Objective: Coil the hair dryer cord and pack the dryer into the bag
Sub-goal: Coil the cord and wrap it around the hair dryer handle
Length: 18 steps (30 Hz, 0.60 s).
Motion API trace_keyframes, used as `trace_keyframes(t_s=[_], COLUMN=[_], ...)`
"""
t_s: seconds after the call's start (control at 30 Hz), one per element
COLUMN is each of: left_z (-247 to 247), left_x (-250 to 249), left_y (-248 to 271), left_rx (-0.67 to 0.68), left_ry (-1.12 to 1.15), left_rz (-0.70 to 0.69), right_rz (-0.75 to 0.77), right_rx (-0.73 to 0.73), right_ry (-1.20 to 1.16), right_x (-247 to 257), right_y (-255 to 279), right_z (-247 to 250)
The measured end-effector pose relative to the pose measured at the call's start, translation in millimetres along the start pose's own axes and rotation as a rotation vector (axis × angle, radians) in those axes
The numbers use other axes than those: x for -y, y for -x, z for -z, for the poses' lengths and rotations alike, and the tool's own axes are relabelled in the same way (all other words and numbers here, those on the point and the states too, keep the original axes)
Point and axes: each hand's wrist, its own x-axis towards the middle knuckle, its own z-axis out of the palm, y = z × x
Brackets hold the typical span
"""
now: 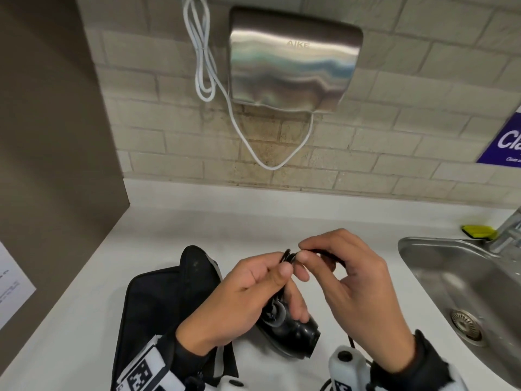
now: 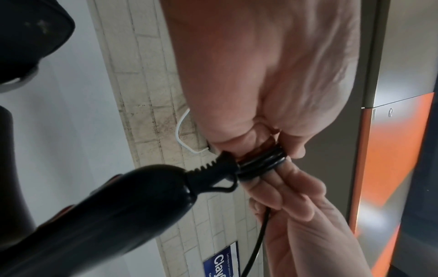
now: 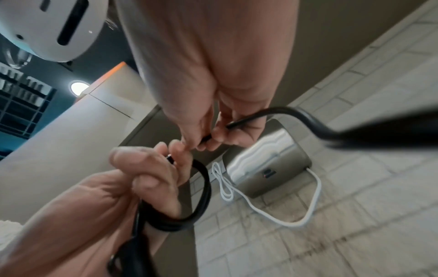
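Observation:
My left hand (image 1: 253, 286) grips the black hair dryer (image 1: 293, 325) by its handle (image 2: 113, 206), with several loops of black cord (image 2: 263, 161) held around its fingers. In the right wrist view the loops (image 3: 203, 187) curl round the left hand (image 3: 147, 180). My right hand (image 1: 346, 266) pinches the free cord (image 3: 237, 124) just beside the coil, thumb and fingers closed on it. The loose cord (image 2: 258, 241) trails down from there. A black bag (image 1: 158, 300) lies flat on the white counter (image 1: 197, 221), under and left of the dryer.
A steel sink (image 1: 462, 280) with a tap is set into the counter at the right, a yellow sponge (image 1: 479, 231) behind it. A steel hand dryer (image 1: 293, 60) with a white cable (image 1: 203, 60) hangs on the tiled wall. A brown panel (image 1: 56, 136) bounds the left.

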Motion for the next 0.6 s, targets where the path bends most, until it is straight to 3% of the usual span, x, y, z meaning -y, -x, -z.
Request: trace_keyframes(t_s=[0.1,0.2,0.4,0.6], left_z=[5.6,8.1,13.8,13.3], left_x=[4.6,8.8,16.1,13.4], left_y=[-0.8,-0.9,0.7,-0.6], left_rx=[-0.012,0.006,0.009,-0.004], left_ry=[0.05,0.208,0.425,0.444], left_rz=[0.01,0.021,0.048,0.035], right_rz=[-0.152,-0.3,-0.326,-0.341], right_rx=[-0.03,0.118,0.398,0.224], right_ry=[-0.166,-0.353,-0.46,-0.374], right_x=[-6.3,-11.0,-12.5,-8.1], right_y=[2.7,10.7,17.2,18.5], right_z=[-10.3,-22.4,-25.8,-33.7])
